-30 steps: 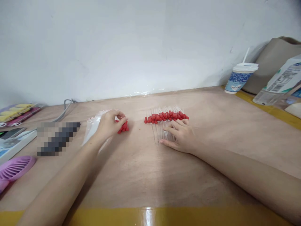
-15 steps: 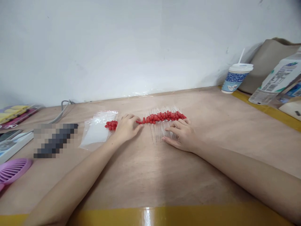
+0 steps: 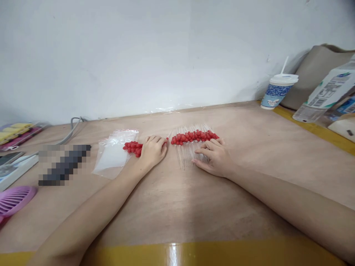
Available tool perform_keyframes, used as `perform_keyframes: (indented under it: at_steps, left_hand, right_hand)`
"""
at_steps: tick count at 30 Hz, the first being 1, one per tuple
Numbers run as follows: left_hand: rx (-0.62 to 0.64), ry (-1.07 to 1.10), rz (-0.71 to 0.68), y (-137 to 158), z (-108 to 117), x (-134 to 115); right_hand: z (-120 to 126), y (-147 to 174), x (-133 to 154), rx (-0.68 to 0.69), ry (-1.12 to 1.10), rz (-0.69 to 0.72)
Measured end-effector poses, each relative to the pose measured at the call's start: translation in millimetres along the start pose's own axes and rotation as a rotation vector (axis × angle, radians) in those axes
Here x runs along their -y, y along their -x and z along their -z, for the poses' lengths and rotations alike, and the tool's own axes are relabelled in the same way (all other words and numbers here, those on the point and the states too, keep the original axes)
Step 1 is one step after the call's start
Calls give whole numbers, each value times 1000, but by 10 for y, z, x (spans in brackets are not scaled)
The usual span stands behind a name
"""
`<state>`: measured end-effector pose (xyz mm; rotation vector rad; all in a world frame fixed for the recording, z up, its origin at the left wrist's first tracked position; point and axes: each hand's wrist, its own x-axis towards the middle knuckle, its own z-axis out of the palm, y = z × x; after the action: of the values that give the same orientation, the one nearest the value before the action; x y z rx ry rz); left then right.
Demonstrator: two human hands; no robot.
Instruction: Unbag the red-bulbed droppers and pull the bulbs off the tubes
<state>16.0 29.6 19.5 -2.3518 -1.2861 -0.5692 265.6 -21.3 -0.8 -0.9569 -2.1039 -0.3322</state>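
Observation:
A row of thin clear droppers with red bulbs [image 3: 191,137] lies on the table, their tubes pointing toward and away from me. My right hand [image 3: 212,157] rests over the right end of this row, fingers apart and lightly touching the tubes. Just left of the row, my left hand [image 3: 153,149] is curled closed, a red tip showing at its fingers. Its palm side is hidden. Beside that wrist, a bunch of red bulbs [image 3: 133,147] sits partly over a clear plastic zip bag [image 3: 111,159].
At left are a blurred dark object [image 3: 66,166], a pink fan [image 3: 16,201], a grey cable [image 3: 70,133] and yellow items [image 3: 18,129]. A paper cup with a straw [image 3: 279,92], a plastic bottle [image 3: 318,99] and a beige bag [image 3: 307,74] stand at right.
My left hand has curled more and turned, drawing a red-bulbed dropper away from the row's left end. More of the left bunch shows. My right hand stays in place.

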Motion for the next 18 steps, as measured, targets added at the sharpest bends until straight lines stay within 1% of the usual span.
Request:
perform_keyframes:
  at_steps: [3, 6, 9, 11, 13, 15, 17, 18]
  left_hand:
    - [-41, -55, -44, 127, 65, 54]
    - [-64, -47, -72, 279, 146, 134]
    - [-120, -19, -36, 404, 228, 215]
    - [-214, 19, 1, 450, 285, 230]
    - [-323, 113, 24, 461, 347, 180]
    - [-375, 267, 33, 447, 406, 57]
    - [-342, 429, 38, 418, 445, -110]
    - [-299, 497, 37, 401, 451, -193]
  right_hand:
    - [-7, 10, -11, -4, -4, 7]
    - [-8, 13, -14, -3, -2, 12]
    - [-8, 11, -11, -11, -1, 15]
    - [-11, 7, -7, -22, -2, 22]
    - [-12, 2, 0, -38, -4, 25]
    - [-4, -8, 12, -70, -2, 10]
    - [10, -22, 27, -115, 0, -3]
    - [18, -29, 33, -134, 0, 2]
